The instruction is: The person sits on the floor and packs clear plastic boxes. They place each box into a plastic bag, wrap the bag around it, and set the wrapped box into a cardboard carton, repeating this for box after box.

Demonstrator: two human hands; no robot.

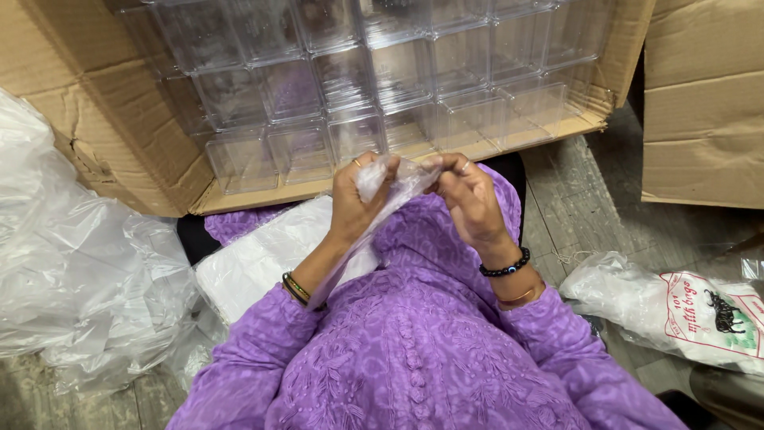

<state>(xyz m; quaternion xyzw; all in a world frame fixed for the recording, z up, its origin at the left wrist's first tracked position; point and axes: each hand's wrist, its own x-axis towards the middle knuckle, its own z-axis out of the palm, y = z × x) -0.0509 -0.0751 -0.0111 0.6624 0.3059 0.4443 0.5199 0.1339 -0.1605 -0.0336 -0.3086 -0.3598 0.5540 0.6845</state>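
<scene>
My left hand (356, 197) is raised in front of my chest, wrist bent so the knuckles face up, fingers and thumb pinched shut on the upper edge of a thin, clear plastic bag (380, 209). My right hand (469, 199) sits just beside it at the same height, palm turned towards me, its fingertips closed on the same top edge of the bag, so the two hands nearly touch across the plastic. Both forearms angle up from my lap in purple embroidered sleeves (263, 342), with dark and gold bangles on the left wrist and a black bead bracelet (504, 266) on the right.

The bag hangs down from between my hands, running along the inside of my left forearm towards my lap, limp and creased.

Under my left forearm lies a flat stack of white plastic sheets or bags (255, 259). Just beyond my hands lies an open brown cardboard carton (119, 135) on its side, packed with rows of clear, square plastic boxes (374, 72). A heap of crumpled clear plastic wrapping (72, 263) fills the floor to my left; on my right lies a white printed plastic bag (676, 310), with a second cardboard box (704, 103) beyond it.
</scene>
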